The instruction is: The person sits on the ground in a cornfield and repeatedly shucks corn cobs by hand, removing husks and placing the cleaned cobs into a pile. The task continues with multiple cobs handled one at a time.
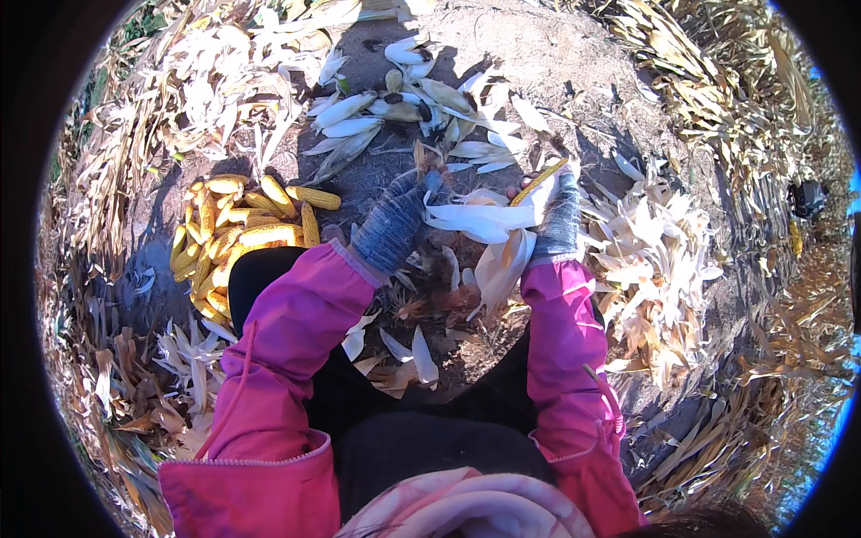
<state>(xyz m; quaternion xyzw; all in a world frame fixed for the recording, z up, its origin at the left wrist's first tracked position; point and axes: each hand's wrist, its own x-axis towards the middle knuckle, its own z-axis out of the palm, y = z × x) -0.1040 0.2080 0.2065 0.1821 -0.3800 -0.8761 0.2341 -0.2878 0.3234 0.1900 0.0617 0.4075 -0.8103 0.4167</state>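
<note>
My right hand (557,208), in a grey knit glove, grips a partly husked corn ear. The yellow kernels (539,181) show along one side of that ear. Pale husk leaves (508,259) hang down below my right hand. A white husk strip (481,220) stretches across to my left hand (397,218), also gloved in grey. The left fingers are closed at the strip's end, with a dry brown husk tip jutting out above; the glove hides part of the grip. Just ahead lie several unhusked corn ears (377,111) on the soil.
A pile of bare yellow ears (235,232) lies beside my left knee (259,276). Stripped husks (656,269) heap up at my right. More husks (215,81) lie at the far left. Dry corn stalks (726,81) border the bare ground (538,40).
</note>
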